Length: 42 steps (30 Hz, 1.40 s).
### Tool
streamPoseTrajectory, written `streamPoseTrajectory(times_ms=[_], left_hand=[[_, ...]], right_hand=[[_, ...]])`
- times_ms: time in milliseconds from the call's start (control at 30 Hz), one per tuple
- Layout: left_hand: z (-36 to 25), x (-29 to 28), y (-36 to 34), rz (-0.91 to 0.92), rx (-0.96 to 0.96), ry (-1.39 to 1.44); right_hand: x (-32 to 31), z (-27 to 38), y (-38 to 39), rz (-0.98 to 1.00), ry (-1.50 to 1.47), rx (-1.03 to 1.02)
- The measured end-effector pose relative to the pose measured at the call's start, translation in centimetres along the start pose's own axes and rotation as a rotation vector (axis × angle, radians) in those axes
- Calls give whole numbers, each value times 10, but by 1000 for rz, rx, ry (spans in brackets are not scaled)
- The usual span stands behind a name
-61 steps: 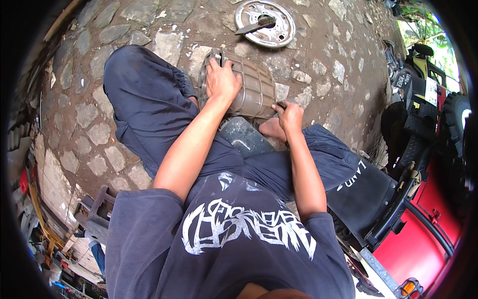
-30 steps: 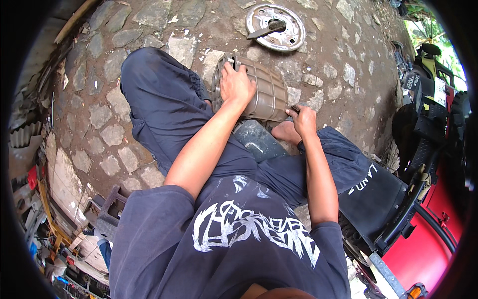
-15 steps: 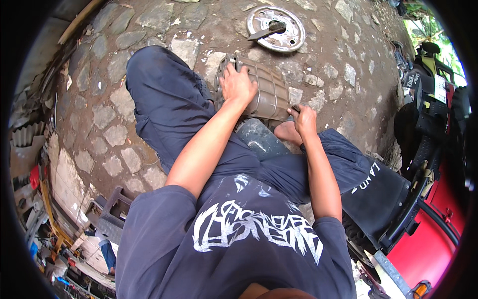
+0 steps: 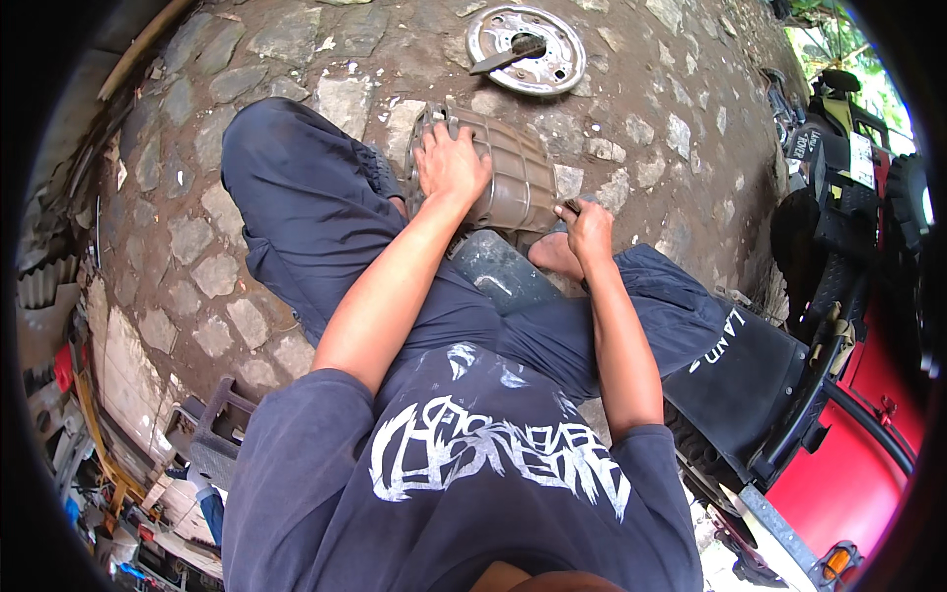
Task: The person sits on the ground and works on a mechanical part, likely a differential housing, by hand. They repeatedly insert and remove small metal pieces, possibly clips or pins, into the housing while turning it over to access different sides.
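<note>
A brown ribbed metal casing (image 4: 518, 163), like a gearbox housing, lies on its side in front of me between my legs. My left hand (image 4: 454, 170) rests on top of its left end, fingers spread over the ribs. At the casing's right end my right hand (image 4: 592, 232) is closed around a short dark piece (image 4: 568, 209). Only the tip of that piece shows, touching or very near the casing's edge; its kind is hidden by my fingers. Below the casing, between my thighs, sits a dark scuffed block (image 4: 503, 274).
A round silver metal plate (image 4: 483, 35) with a dark flat-bladed tool (image 4: 505, 61) across it lies on the stone paving (image 4: 217, 276) ahead. A red and black vehicle (image 4: 848, 454) stands close on the right. A dark plastic stool (image 4: 219, 434) and clutter are at the left.
The whole view has shifted slightly, so things sit a little further left. My left hand stays on the casing, and my right hand keeps its hold at the casing's right end.
</note>
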<state>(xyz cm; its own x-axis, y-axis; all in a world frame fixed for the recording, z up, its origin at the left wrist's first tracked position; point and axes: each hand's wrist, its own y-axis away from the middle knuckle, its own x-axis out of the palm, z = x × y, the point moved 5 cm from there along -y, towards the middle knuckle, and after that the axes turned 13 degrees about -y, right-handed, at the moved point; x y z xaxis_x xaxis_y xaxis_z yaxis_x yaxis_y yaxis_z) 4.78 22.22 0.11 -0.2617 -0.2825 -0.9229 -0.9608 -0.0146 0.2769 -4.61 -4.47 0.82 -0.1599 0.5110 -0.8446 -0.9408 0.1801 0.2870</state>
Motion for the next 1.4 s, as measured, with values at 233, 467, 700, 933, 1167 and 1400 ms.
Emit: streamPoseTrajectory(times_ms=[233,467,700,933,1167,1400], left_hand=[[-1,-3,0,-9,6,-6],[-8,-8,8,-224,109,80],[-56,-14,40,38,522,670],[-85,-15,61,751,469,1089],[-85,-18,66,811,412,1234],[-82,2,64,781,457,1200]], right_hand=[[-5,12,-8,-27,-36,72],[-41,6,51,-206,-506,314],[-50,54,80,-245,-1457,353],[-29,59,82,-216,-1882,284],[-21,52,87,-151,-1957,283],[-17,41,89,-201,-1606,279]])
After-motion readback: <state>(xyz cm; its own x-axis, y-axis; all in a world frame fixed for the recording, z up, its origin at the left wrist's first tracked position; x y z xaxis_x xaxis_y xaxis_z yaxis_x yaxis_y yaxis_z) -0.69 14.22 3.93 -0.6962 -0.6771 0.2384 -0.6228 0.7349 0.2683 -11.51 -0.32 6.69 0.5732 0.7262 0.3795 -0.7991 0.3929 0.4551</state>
